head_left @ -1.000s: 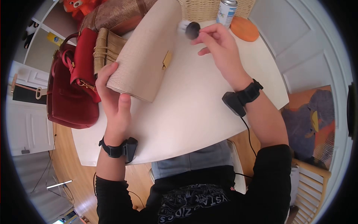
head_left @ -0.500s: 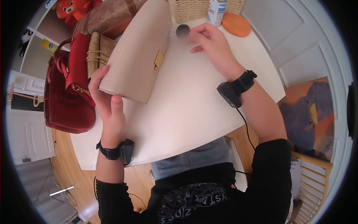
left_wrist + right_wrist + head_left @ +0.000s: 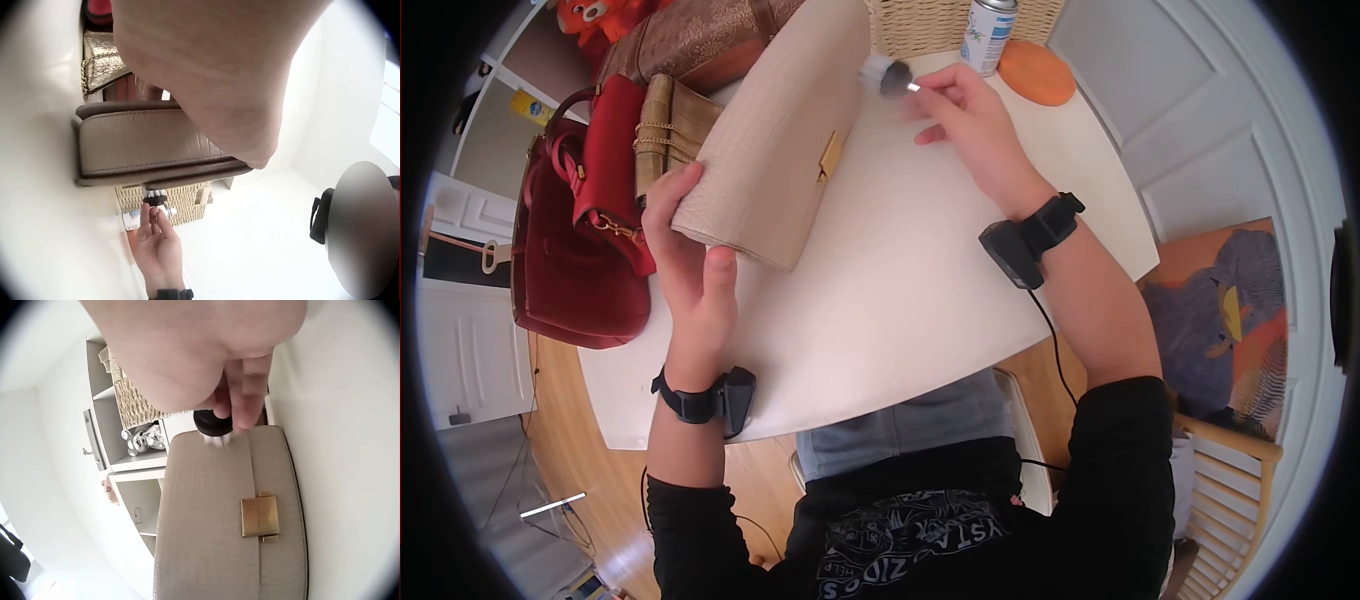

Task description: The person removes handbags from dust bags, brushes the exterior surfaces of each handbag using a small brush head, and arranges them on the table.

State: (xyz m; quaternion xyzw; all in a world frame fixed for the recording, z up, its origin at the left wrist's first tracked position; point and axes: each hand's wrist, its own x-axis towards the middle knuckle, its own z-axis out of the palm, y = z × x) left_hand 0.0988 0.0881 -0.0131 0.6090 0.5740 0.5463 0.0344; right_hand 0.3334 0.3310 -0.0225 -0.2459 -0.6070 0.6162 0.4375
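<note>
A beige crocodile-textured handbag (image 3: 770, 140) with a gold clasp (image 3: 830, 155) stands on the white table, flap side facing right. My left hand (image 3: 690, 280) grips its near end, fingers behind the back edge and thumb by the front corner. In my right hand (image 3: 985, 130) I pinch a small brush with a round black handle (image 3: 212, 423) and white bristles (image 3: 217, 441). The bristles are at the flap near the bag's far end in the right wrist view. The left wrist view shows the bag's side gusset (image 3: 147, 142) and the brush (image 3: 155, 199) beyond it.
Red handbags (image 3: 610, 150), a gold chain purse (image 3: 675, 130) and a brown patterned bag (image 3: 700, 50) crowd the left side. At the back stand a wicker basket (image 3: 920, 28) and a spray can (image 3: 988, 38), beside an orange disc (image 3: 1037, 72). A wall (image 3: 1160, 100) borders the right.
The right hand and brush have moved slightly left toward the handbag's far end, blurred as they move. The left hand keeps its grip, and the bag stays in place.
</note>
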